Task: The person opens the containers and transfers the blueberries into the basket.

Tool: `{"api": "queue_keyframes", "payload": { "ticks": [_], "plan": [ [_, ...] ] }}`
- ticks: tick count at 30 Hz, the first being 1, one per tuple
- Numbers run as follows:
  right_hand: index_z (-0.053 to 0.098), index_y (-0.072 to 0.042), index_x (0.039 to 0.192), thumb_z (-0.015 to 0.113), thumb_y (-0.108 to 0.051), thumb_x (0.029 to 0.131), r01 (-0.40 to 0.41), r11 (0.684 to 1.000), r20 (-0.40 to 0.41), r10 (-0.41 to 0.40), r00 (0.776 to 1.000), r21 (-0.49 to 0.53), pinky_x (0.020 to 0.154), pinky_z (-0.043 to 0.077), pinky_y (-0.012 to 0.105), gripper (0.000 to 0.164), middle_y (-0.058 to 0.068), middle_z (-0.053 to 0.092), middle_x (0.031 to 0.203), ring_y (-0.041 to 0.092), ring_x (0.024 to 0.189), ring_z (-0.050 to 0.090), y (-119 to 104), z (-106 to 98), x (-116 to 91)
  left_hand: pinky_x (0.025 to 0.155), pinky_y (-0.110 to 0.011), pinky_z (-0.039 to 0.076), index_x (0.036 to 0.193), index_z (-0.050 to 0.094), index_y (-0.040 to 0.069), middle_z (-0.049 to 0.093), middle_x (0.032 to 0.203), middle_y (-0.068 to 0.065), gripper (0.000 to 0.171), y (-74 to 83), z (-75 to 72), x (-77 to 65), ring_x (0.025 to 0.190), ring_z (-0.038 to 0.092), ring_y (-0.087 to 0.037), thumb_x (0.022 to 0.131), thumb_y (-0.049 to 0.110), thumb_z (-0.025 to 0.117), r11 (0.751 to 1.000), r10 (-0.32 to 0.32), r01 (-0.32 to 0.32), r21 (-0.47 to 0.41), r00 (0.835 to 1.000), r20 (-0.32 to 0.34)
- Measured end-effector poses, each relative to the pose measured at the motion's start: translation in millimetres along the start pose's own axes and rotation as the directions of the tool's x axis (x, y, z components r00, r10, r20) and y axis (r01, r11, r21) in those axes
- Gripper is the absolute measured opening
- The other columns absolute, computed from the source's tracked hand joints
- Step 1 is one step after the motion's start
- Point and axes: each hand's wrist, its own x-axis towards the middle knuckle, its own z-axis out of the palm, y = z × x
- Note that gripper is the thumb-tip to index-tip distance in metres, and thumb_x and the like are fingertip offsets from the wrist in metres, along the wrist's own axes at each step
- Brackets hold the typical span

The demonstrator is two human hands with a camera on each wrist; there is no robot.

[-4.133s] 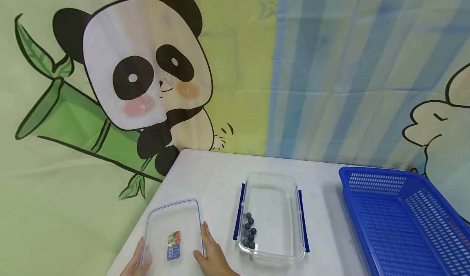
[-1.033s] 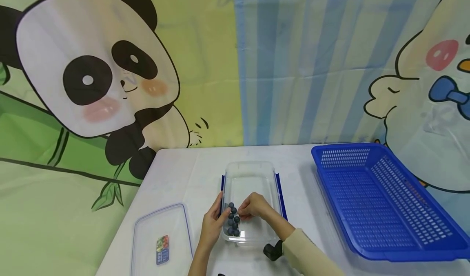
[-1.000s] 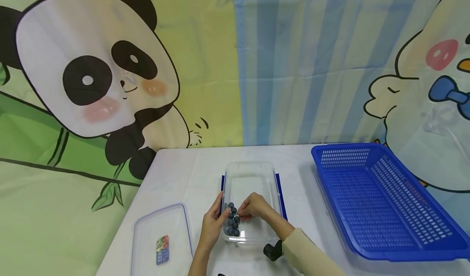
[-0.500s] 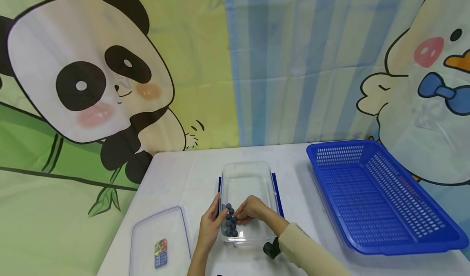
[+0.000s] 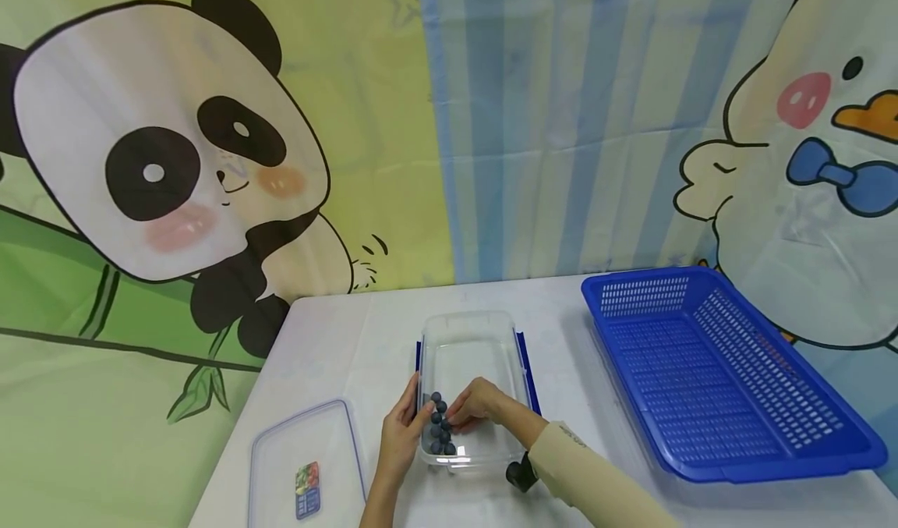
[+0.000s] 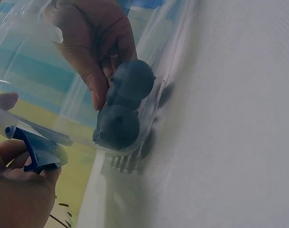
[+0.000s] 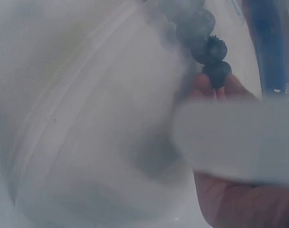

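In front of me a white surface [image 5: 561,325] stands against a hanging cloth [image 5: 505,122] printed with a panda [image 5: 168,154] and a white bird [image 5: 814,263]. Over on the person's right sits a big blue basket [image 5: 708,395], its sides full of small slots, well apart from the hands. To the left a clear lid [image 5: 277,465] with a purplish edge lies flat, bearing a little fruit sticker [image 5: 307,490]; the left forearm passes just beside it. Between basket and lid is a clear box [image 5: 473,356] with blue flaps down along its two long sides. The right forearm, in a pale sleeve [image 5: 596,481] with a black gadget [image 5: 521,473] near the cuff, reaches across the box's near right part. Seen from that wrist, a blurred pale shape [image 7: 235,137] covers much of the hand.

The blueberries [image 5: 436,430] lie in an uneven double row inside, along the left wall and into the near left corner, right between the hands. The left hand [image 5: 401,434] grips that wall from outside, thumb at the rim, fingers about the left flap [image 6: 37,147]. The right hand [image 5: 479,403] is down in the box, thumb and finger pinching one berry [image 7: 216,73] that touches its neighbour.
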Motion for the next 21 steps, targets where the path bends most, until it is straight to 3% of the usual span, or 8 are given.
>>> {"api": "queue_keyframes", "payload": {
  "ticks": [5,11,21],
  "plan": [
    [0.072,0.004,0.079,0.076,0.003,0.071,0.035,0.999,0.011,-0.034,0.999,-0.037,0.064,0.058,0.034,0.009,0.011,0.068,0.067,0.025,0.068,0.068,-1.3,1.1,-2.7,0.103,-0.019,0.025,0.142,0.033,0.005,0.025,0.149,-0.012,0.058,0.0,-0.7,0.0,0.135,0.023,-0.019,0.09,0.01,0.059,0.999,-0.043,0.043,-0.025,0.999,0.005],
    [0.072,0.002,0.076,0.078,0.002,0.069,0.102,0.991,0.008,-0.101,0.995,-0.083,0.062,0.058,0.033,0.009,0.008,0.067,0.064,0.023,0.065,0.068,-1.6,1.9,-4.6,0.103,-0.018,0.026,0.142,0.032,0.004,0.024,0.149,-0.014,0.059,-0.5,-1.6,0.4,0.135,0.022,-0.02,0.09,0.01,0.06,0.999,-0.048,0.048,-0.026,0.999,0.005],
    [0.073,0.0,0.078,0.076,-0.002,0.072,0.075,0.996,0.001,-0.075,0.997,-0.043,0.064,0.057,0.032,0.007,0.007,0.069,0.069,0.019,0.066,0.066,0.6,-2.0,-2.1,0.102,-0.017,0.027,0.141,0.033,0.0,0.027,0.147,-0.013,0.061,-1.7,-0.5,-0.1,0.134,0.024,-0.022,0.089,0.012,0.062,0.999,-0.026,0.026,-0.027,1.0,-0.007]
  ]
}}
